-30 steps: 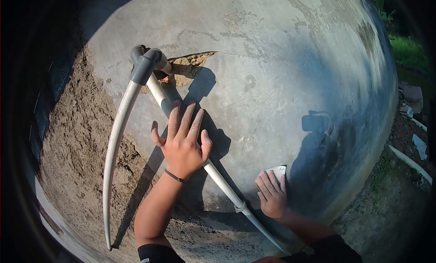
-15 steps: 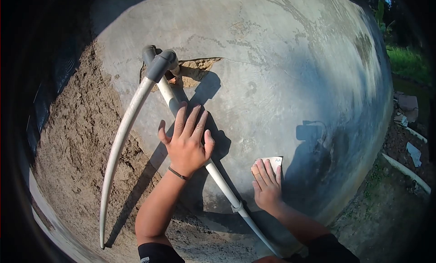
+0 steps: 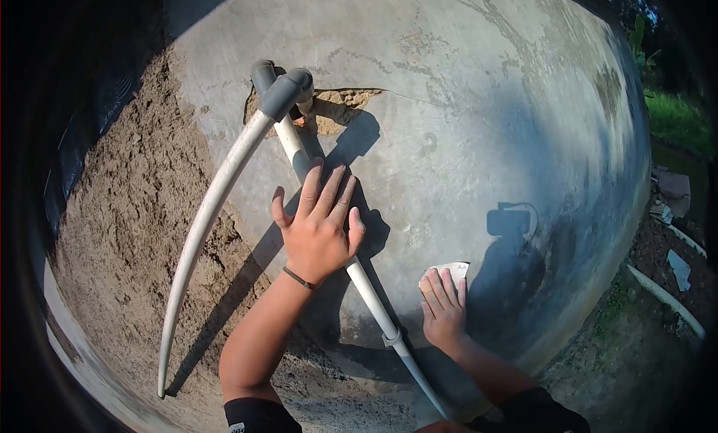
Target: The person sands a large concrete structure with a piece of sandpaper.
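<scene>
Rough brown surface (image 3: 134, 186) is lying at left, curved pipe (image 3: 196, 242) slanting across it up to grey elbow (image 3: 281, 95). We are holding left hand (image 3: 318, 242), fingers spread, over straight pipe (image 3: 373, 300) — cannot tell if touching. Farther right, we are resting right hand (image 3: 446, 313) nearly flat, fingers extended, on white sheet (image 3: 458, 271) — sheet lying against smooth grey wall (image 3: 464, 171).

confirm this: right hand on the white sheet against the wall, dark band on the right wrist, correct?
Wrong wrist: the head view shows the dark band on the wrist of the left hand. The right hand is on the white sheet against the wall.
</scene>
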A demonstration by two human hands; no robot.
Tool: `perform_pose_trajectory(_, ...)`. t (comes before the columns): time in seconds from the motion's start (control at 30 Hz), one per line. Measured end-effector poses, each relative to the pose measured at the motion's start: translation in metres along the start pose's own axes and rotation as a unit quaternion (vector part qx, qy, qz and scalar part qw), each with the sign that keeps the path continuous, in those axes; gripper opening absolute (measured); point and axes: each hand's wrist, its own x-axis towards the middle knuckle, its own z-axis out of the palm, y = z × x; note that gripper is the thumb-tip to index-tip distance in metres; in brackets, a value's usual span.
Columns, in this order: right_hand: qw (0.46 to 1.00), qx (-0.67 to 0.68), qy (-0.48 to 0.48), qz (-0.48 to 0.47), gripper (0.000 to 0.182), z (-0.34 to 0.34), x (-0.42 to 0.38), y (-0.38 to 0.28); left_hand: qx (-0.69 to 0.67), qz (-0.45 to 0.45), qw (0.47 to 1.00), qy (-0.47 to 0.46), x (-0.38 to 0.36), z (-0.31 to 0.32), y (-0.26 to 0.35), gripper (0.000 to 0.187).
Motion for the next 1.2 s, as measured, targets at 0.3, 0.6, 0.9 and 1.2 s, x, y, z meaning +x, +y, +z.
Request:
perform_pose_trajectory(0.3, 0.994, 0.006, 0.097, -0.050, 0.046, -0.029, 0.131, -0.001, 0.017, 0.000, 1.000, -0.013, 0.002, -0.003, 0.000, 0.039)
perform_pose_trajectory(0.6, 0.993, -0.047, 0.107, -0.022, 0.044, -0.025, 0.119, 0.004, 0.011, -0.009, 1.000, 0.000, -0.001, 0.002, 0.002, 0.038)
perform_pose_trajectory(0.9, 0.998, 0.005, -0.062, -0.014, 0.049, 0.010, -0.047, 0.018, 0.036, -0.002, 0.999, -0.010, -0.003, -0.001, 0.005, 0.041)
perform_pose_trajectory(1.2, 0.991, -0.037, 0.116, -0.064, 0.046, -0.039, 0.161, -0.008, 0.018, 0.015, 0.999, -0.025, -0.003, -0.002, 0.003, 0.041)
